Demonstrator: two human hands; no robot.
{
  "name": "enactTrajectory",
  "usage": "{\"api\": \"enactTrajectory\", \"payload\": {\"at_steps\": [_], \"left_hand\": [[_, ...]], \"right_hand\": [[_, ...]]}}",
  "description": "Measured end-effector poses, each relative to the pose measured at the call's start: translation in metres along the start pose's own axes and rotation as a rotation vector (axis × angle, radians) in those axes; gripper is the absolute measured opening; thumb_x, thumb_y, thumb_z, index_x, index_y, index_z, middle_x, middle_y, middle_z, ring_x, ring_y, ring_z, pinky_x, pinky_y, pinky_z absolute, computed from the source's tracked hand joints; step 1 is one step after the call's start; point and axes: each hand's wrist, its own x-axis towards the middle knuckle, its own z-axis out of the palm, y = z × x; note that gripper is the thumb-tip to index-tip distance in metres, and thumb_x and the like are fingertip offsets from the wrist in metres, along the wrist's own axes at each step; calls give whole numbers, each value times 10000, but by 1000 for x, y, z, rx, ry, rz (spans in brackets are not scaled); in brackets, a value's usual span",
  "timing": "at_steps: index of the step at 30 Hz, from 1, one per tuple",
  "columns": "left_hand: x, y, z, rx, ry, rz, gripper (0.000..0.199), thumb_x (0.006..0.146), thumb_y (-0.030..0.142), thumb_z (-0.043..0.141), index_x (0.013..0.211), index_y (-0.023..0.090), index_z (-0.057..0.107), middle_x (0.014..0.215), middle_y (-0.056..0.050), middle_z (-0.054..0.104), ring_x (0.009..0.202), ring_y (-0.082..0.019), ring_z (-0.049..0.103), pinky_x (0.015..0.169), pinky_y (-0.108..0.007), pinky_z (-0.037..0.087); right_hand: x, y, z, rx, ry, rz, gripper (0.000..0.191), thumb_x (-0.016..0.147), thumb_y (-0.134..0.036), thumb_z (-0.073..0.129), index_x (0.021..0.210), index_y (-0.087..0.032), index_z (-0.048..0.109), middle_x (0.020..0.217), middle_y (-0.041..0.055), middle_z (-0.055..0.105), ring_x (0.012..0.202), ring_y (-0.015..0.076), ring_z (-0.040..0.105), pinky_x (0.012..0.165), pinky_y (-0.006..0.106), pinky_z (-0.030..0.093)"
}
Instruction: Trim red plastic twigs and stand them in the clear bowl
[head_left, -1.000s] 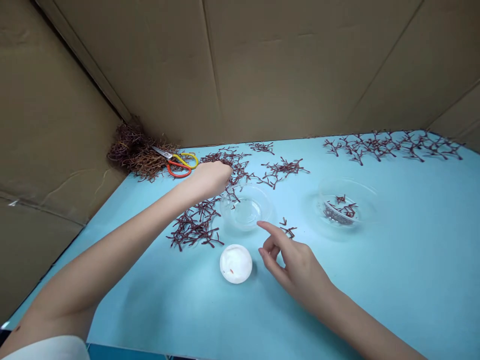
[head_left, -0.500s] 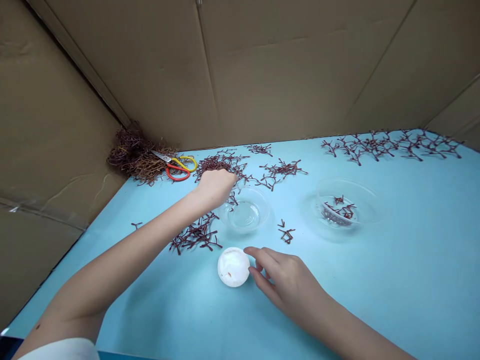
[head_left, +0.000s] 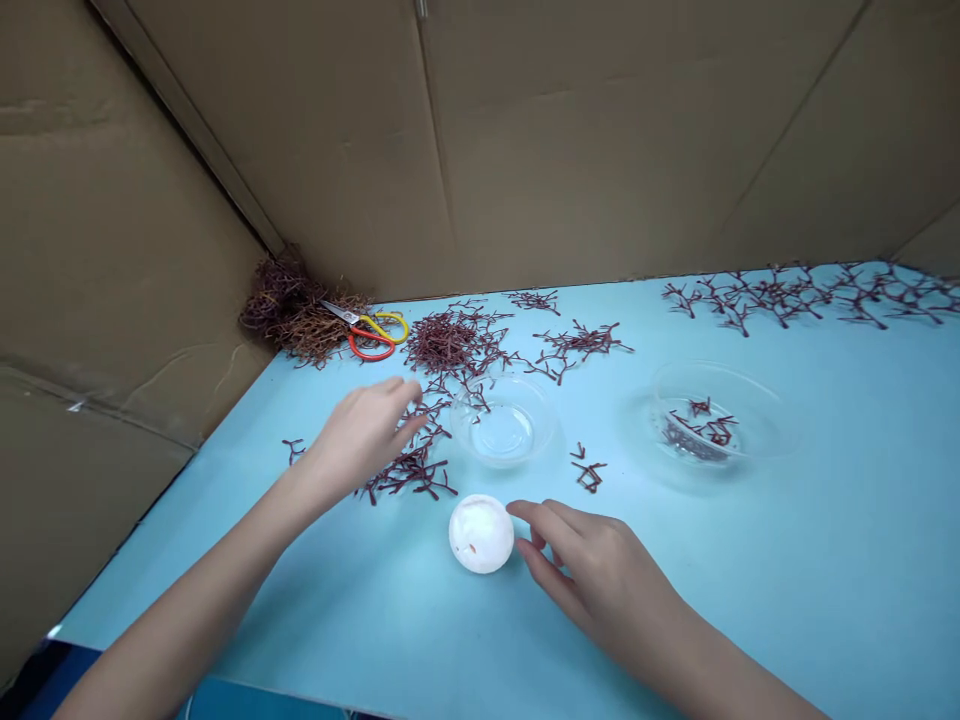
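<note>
Above the near pile of dark red twigs (head_left: 420,478) is my left hand (head_left: 367,425), its thumb and fingers apart with nothing visible between them. Beside a small round white dish (head_left: 481,534), my right hand (head_left: 592,560) rests with thumb and fingers parted near the rim, holding nothing. A tiny reddish bit lies in the dish. Behind it stands a clear plastic bowl (head_left: 504,450), with twigs overlapping its left rim. A denser twig pile (head_left: 444,342) lies beyond my left hand.
Scissors (head_left: 370,345) with red and yellow handles lie against a brown tangle (head_left: 311,325) at the back left. Another clear bowl (head_left: 739,375) holds twig pieces at right. Spread twigs (head_left: 780,298) line the back right, before cardboard walls (head_left: 600,150).
My left hand has drawn back from the dense pile towards the lower left, and its fingers have opened. My right hand stays beside the white dish. The whole view has shifted slightly.
</note>
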Motion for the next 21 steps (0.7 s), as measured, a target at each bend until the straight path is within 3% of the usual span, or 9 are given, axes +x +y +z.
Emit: {"api": "enactTrajectory", "payload": {"at_steps": [3, 7, 16, 21], "left_hand": [[-17, -9, 35, -81, -60, 156, 176, 808, 226, 418, 948, 173, 510, 937, -84, 487, 883, -219, 467, 740, -328, 390], [-20, -8, 67, -114, 36, 202, 181, 822, 222, 385, 862, 168, 553, 1000, -109, 451, 910, -246, 402, 753, -381, 367], [-24, -8, 67, -212, 38, 240, 172, 823, 181, 377, 742, 149, 525, 955, -70, 459, 889, -202, 380, 780, -355, 359], [-26, -7, 64, -244, 46, 206, 182, 839, 167, 330, 780, 143, 501, 978, -74, 449, 891, -195, 367, 778, -343, 356]], "right_hand": [[0, 0, 2, 3, -9, -22, 228, 823, -156, 325, 904, -149, 538, 609, 14, 584, 452, 104, 504, 425, 202, 367], [1, 2, 6, 5, -33, -9, 241, 822, -161, 320, 906, -143, 545, 631, 27, 598, 451, 99, 505, 427, 199, 380], [2, 3, 4, 2, -4, -28, 229, 816, -156, 349, 892, -126, 563, 608, 20, 588, 438, 101, 495, 421, 205, 383], [4, 3, 4, 2, 12, -43, 225, 816, -153, 351, 874, -123, 567, 595, 20, 580, 441, 99, 494, 417, 199, 375]]}}
